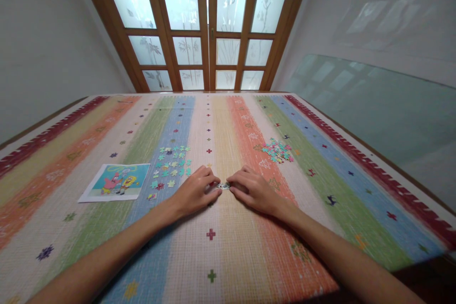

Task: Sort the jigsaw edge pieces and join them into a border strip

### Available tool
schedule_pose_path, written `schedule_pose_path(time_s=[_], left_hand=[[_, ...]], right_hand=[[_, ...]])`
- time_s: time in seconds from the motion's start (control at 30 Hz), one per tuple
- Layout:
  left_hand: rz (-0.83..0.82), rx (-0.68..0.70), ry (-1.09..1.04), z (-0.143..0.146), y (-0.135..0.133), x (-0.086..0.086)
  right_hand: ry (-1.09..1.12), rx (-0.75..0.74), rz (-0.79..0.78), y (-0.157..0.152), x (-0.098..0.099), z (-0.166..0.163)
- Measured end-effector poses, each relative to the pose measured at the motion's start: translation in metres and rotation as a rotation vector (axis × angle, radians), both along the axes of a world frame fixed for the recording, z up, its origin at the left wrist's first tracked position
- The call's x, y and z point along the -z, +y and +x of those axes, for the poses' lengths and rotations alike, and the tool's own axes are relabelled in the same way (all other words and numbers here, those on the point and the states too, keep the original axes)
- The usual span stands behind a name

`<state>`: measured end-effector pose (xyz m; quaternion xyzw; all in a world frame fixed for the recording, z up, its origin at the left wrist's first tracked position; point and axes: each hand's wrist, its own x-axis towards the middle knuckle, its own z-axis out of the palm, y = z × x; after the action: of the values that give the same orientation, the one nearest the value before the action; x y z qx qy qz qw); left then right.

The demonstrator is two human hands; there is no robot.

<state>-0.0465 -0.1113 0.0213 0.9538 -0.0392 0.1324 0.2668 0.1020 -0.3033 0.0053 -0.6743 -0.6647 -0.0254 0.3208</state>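
My left hand (195,192) and my right hand (252,190) meet at the middle of a striped, many-coloured mat (221,256). Both have their fingers curled and pinch small jigsaw pieces (223,185) held together between the fingertips, low over the mat. Several loose jigsaw pieces (173,166) lie spread out just left of my left hand. A heaped pile of pieces (277,150) lies beyond my right hand. A cartoon reference picture (117,181) lies flat at the left.
The mat covers a table whose wooden edge (399,171) runs along the right. A glass panel (384,109) leans against the right wall. Wooden doors with frosted panes (210,33) stand beyond the far edge.
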Motion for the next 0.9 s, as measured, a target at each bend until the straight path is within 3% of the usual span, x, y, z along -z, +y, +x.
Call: schedule_pose_path(time_s=[0.27, 0.63, 0.9], left_hand=[[0.005, -0.01, 0.003, 0.0009, -0.0034, 0.0075], [-0.029, -0.165, 0.027, 0.0006, -0.0059, 0.0059], [-0.054, -0.184, 0.015, -0.0009, -0.009, 0.0042]], right_hand=[[-0.019, -0.016, 0.001, 0.0016, -0.0006, 0.0001], [-0.02, -0.019, 0.013, 0.0023, 0.0007, -0.0001], [-0.021, 0.003, 0.047, 0.003, 0.003, -0.0002]])
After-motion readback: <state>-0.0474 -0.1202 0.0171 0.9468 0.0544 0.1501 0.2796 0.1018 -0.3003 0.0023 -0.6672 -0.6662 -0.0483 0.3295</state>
